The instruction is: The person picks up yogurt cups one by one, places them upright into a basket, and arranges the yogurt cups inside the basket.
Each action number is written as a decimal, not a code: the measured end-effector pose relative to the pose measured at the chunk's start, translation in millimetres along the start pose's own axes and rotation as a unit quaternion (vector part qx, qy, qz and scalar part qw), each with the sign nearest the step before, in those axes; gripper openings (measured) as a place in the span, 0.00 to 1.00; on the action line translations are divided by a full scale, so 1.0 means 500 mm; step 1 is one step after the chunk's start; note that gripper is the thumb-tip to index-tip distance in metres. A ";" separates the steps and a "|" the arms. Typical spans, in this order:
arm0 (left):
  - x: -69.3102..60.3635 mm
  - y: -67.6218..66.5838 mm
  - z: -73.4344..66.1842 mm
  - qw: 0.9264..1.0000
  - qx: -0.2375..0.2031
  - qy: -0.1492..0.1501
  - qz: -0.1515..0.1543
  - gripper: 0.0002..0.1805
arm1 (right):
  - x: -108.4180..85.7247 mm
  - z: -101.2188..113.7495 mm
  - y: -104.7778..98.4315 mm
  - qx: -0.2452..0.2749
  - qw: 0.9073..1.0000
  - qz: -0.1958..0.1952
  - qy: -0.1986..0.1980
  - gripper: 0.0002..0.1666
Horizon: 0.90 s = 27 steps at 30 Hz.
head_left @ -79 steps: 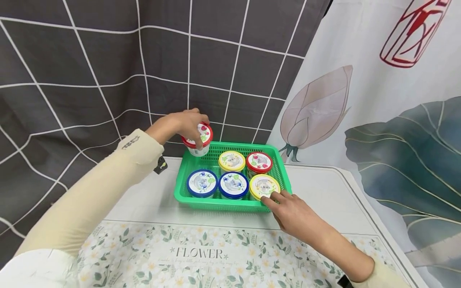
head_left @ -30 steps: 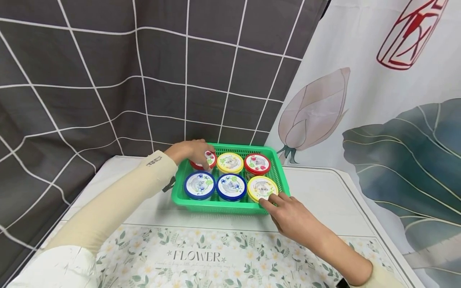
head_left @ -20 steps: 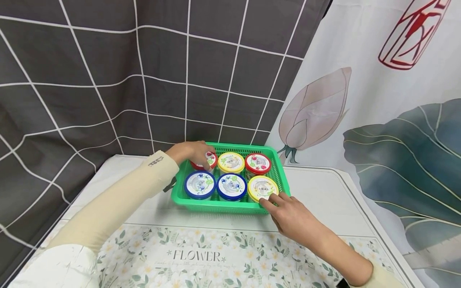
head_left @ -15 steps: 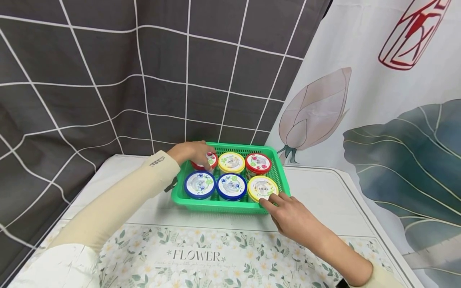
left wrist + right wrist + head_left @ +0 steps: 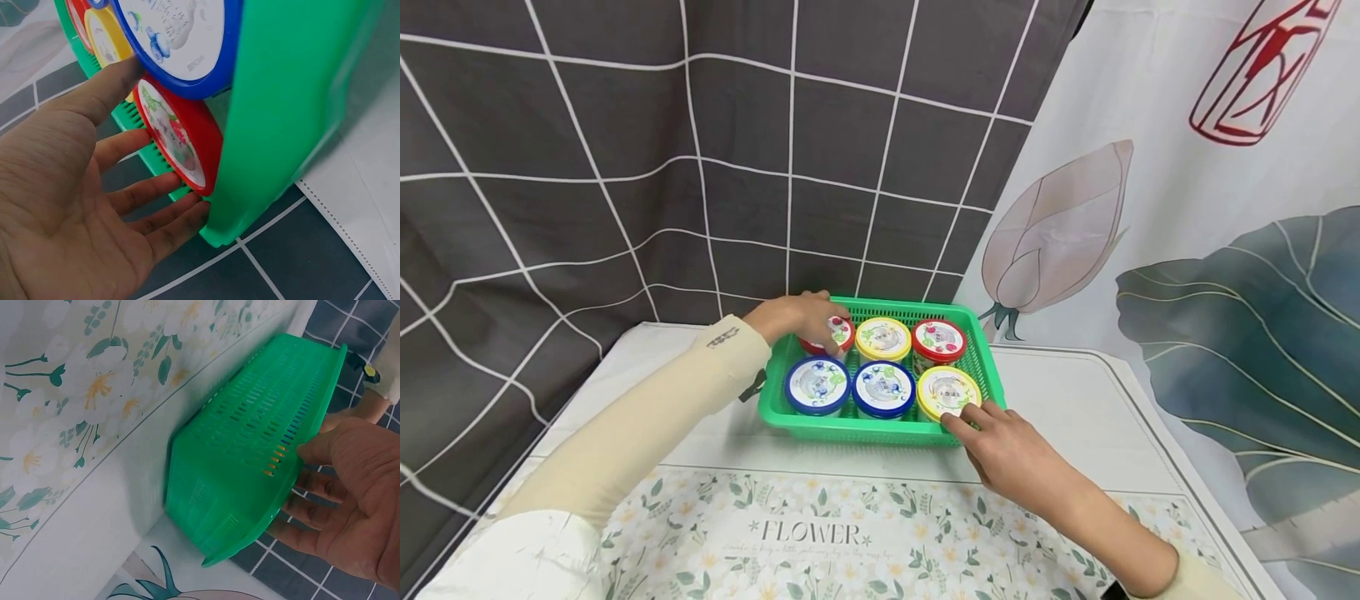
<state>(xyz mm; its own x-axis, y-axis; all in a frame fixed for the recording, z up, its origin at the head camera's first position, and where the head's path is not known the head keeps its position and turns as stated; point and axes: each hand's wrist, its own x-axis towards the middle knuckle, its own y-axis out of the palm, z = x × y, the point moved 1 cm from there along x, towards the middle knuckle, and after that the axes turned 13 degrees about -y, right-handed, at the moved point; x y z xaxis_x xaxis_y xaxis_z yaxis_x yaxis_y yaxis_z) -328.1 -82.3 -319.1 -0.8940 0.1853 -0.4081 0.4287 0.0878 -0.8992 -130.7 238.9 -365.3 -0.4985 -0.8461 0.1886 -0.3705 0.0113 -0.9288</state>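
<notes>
At the back left of a green plastic basket (image 5: 850,429), my left hand (image 5: 801,317) holds a red-lidded tub (image 5: 842,332). In the left wrist view, the thumb and fingers spread around its lid (image 5: 178,134). My right hand (image 5: 1011,446) grips the basket's front right rim, beside a yellow-lidded tub (image 5: 947,392). From the right wrist, the thumb shows outside the green wall (image 5: 244,444) while the fingers pass behind the rim. Two blue-lidded tubs (image 5: 817,385) sit in the front row. Another yellow-lidded tub (image 5: 883,338) and a second red-lidded tub (image 5: 938,340) stand behind.
The basket rests on a white table (image 5: 1060,400), close to a dark gridded curtain (image 5: 737,167). A floral mat (image 5: 820,554) lies in front of it. To the right hangs a white curtain (image 5: 1150,83) with plant prints.
My left hand has lowered the red-lidded tub from above the basket's back left corner into it. Over the last second both hands stay almost still. The right hand keeps its place at the rim.
</notes>
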 end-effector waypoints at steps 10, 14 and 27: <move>-0.003 0.001 0.007 0.999 -0.006 0.025 -0.036 0.44 | -0.001 0.001 -0.002 -0.008 1.000 -0.005 -0.002 0.27; -0.009 0.013 0.021 0.996 -0.019 0.046 -0.075 0.38 | 0.000 0.001 -0.002 -0.005 1.000 -0.006 -0.002 0.27; -0.075 0.042 0.106 0.982 -0.069 0.030 -0.176 0.44 | 0.001 -0.007 -0.002 0.003 1.000 -0.005 -0.007 0.24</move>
<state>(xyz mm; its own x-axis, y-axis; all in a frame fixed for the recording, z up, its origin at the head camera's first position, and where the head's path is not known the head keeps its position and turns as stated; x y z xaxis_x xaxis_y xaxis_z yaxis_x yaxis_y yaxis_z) -292.2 -139.2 -330.9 -0.9823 0.1765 -0.0631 0.1126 0.2870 -0.9513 -133.5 240.2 -362.9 -0.4835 -0.8536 0.1938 -0.3703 -0.0012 -0.9289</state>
